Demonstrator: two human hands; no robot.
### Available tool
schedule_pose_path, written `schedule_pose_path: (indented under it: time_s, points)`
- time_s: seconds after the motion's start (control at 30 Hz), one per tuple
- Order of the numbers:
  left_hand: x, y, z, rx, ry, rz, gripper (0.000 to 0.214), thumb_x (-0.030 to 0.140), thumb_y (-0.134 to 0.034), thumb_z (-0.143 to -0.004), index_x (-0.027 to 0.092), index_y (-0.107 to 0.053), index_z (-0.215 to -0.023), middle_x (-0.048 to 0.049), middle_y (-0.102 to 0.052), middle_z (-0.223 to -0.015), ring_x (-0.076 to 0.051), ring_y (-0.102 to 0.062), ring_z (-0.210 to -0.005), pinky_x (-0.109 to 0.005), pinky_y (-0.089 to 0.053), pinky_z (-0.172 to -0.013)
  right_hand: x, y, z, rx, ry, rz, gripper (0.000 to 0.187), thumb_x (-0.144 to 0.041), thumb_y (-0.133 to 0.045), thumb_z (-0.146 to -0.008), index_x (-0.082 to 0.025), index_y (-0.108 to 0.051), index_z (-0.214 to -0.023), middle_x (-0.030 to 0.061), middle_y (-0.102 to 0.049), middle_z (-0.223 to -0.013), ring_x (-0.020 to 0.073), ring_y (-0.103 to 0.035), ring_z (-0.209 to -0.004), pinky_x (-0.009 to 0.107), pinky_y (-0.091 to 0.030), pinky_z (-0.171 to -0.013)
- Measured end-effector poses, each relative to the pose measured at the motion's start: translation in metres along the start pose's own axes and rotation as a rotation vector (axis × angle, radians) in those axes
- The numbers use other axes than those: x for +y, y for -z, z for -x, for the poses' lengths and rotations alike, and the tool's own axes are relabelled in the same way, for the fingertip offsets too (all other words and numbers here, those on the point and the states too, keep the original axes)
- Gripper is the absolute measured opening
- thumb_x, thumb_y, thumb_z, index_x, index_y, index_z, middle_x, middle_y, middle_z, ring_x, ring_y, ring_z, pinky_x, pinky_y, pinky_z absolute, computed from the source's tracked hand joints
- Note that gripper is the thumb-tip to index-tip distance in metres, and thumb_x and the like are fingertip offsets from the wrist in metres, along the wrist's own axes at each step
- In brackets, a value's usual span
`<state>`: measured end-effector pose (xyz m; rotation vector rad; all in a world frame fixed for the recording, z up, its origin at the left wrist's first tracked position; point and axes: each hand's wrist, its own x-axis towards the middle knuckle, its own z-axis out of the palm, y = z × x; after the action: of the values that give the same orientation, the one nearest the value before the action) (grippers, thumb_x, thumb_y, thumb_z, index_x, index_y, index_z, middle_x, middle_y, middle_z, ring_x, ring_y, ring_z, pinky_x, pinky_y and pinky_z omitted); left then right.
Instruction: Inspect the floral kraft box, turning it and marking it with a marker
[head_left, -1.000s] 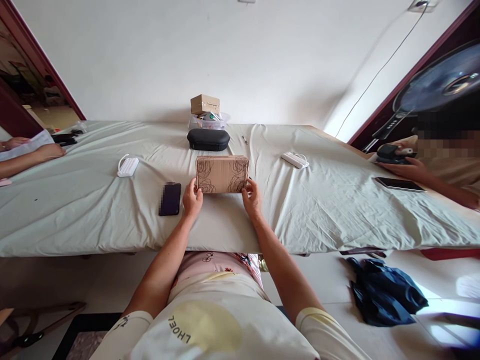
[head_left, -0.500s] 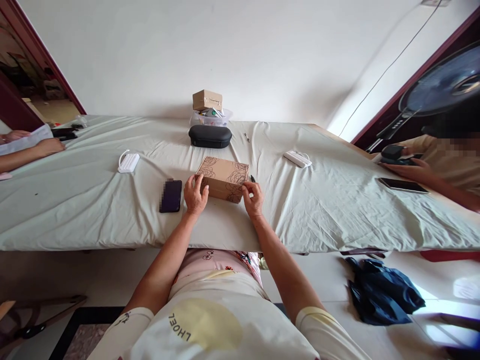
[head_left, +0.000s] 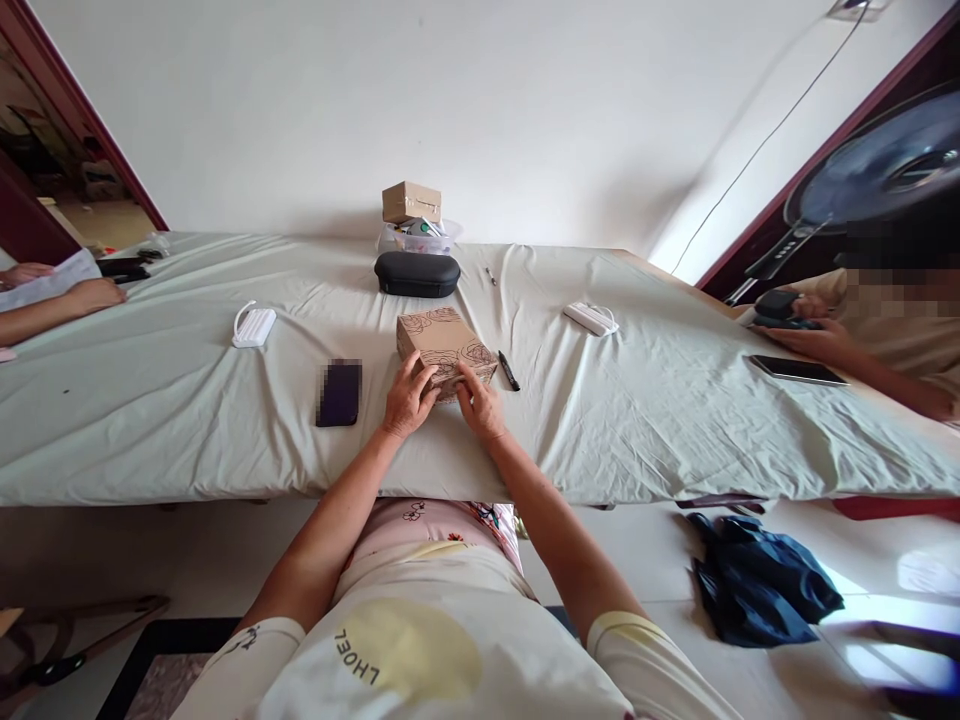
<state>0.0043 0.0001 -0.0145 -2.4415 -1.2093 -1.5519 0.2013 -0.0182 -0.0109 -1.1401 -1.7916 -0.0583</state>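
A brown cardboard box (head_left: 437, 335) printed with dark line-drawn roses sits in front of me on the cloth, turned at an angle. My left hand (head_left: 408, 397) has its fingers curled on the box's near left edge. On the near front edge, my right hand (head_left: 481, 402) holds the box with thumb and fingers; the fingertips partly cover that side. Just right of the box lies a black pen (head_left: 508, 371). A dark phone (head_left: 341, 392) lies to the left of my left hand.
Behind the box are a black hard case (head_left: 417, 275), a clear plastic bin (head_left: 401, 241) and a smaller carton (head_left: 412, 202). White corded blocks (head_left: 256, 328) (head_left: 592, 318) lie on both sides. People's hands show at the left and right; another phone (head_left: 799, 371) lies at right.
The box has turned, so a corner now points toward my right. My hands have come closer together along its near side, and the pen shows fully.
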Motion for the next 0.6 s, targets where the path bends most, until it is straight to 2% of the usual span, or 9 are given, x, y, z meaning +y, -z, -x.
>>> schedule_pose_path:
  time_s: [0.13, 0.23, 0.3, 0.37, 0.47, 0.53, 0.6]
  points:
    - [-0.002, -0.001, 0.0, 0.031, 0.047, 0.03, 0.038, 0.041, -0.044, -0.105, 0.022, -0.063, -0.133, -0.0152, -0.047, -0.159, -0.028, -0.047, -0.147, -0.047, -0.042, -0.121, 0.02, 0.012, -0.004, 0.191, -0.228, 0.027, 0.047, -0.052, -0.046, -0.103, -0.021, -0.067, -0.131, 0.0033, -0.071, -0.076, 0.018, -0.065, -0.066, 0.032, -0.059, -0.072]
    - [-0.009, 0.002, 0.0, 0.081, 0.119, 0.054, 0.039, 0.04, -0.039, -0.106, 0.022, -0.064, -0.131, -0.0145, -0.052, -0.154, -0.027, -0.051, -0.143, -0.046, -0.043, -0.12, 0.024, 0.017, -0.005, 0.232, -0.281, 0.023, 0.04, -0.054, -0.051, -0.101, -0.022, -0.074, -0.105, -0.0003, -0.062, -0.065, 0.0156, -0.058, -0.06, 0.03, -0.055, -0.068]
    - [-0.015, 0.005, -0.001, 0.125, 0.174, 0.045, 0.04, 0.042, -0.039, -0.106, 0.022, -0.066, -0.128, -0.0152, -0.055, -0.149, -0.028, -0.054, -0.139, -0.047, -0.043, -0.119, 0.02, 0.018, -0.005, 0.212, -0.229, 0.012, 0.037, -0.053, -0.053, -0.1, -0.022, -0.072, -0.096, 0.0027, -0.066, -0.075, 0.016, -0.06, -0.065, 0.031, -0.056, -0.071]
    - [-0.019, 0.009, -0.001, 0.162, 0.198, 0.036, 0.042, 0.045, -0.038, -0.105, 0.021, -0.068, -0.123, -0.0161, -0.058, -0.144, -0.028, -0.057, -0.135, -0.047, -0.044, -0.118, 0.012, 0.016, -0.005, 0.188, -0.135, -0.015, 0.034, -0.051, -0.055, -0.099, -0.022, -0.07, -0.107, 0.0085, -0.07, -0.097, 0.0191, -0.065, -0.079, 0.035, -0.058, -0.076]
    - [-0.021, 0.013, -0.002, 0.172, 0.165, 0.072, 0.047, 0.05, -0.035, -0.106, 0.02, -0.068, -0.123, -0.0166, -0.062, -0.136, -0.027, -0.059, -0.13, -0.045, -0.045, -0.116, 0.0, 0.015, -0.005, 0.136, 0.024, -0.039, 0.038, -0.045, -0.056, -0.099, -0.022, -0.063, -0.128, 0.015, -0.066, -0.128, 0.0263, -0.065, -0.112, 0.044, -0.059, -0.093]
    - [-0.02, 0.014, -0.002, 0.168, 0.152, 0.105, 0.049, 0.052, -0.036, -0.106, 0.019, -0.065, -0.127, -0.0171, -0.063, -0.133, -0.027, -0.059, -0.13, -0.044, -0.046, -0.115, -0.005, 0.016, -0.004, 0.083, 0.104, -0.043, 0.036, -0.039, -0.053, -0.101, -0.023, -0.061, -0.132, 0.0154, -0.064, -0.133, 0.0283, -0.062, -0.123, 0.049, -0.056, -0.102]
    - [-0.019, 0.013, -0.002, 0.166, 0.169, 0.095, 0.049, 0.052, -0.04, -0.104, 0.018, -0.062, -0.133, -0.0187, -0.062, -0.136, -0.028, -0.057, -0.134, -0.045, -0.044, -0.117, -0.008, 0.017, -0.002, 0.032, 0.155, -0.052, 0.036, -0.035, -0.05, -0.101, -0.024, -0.06, -0.134, 0.0153, -0.066, -0.133, 0.0289, -0.062, -0.125, 0.051, -0.056, -0.104]
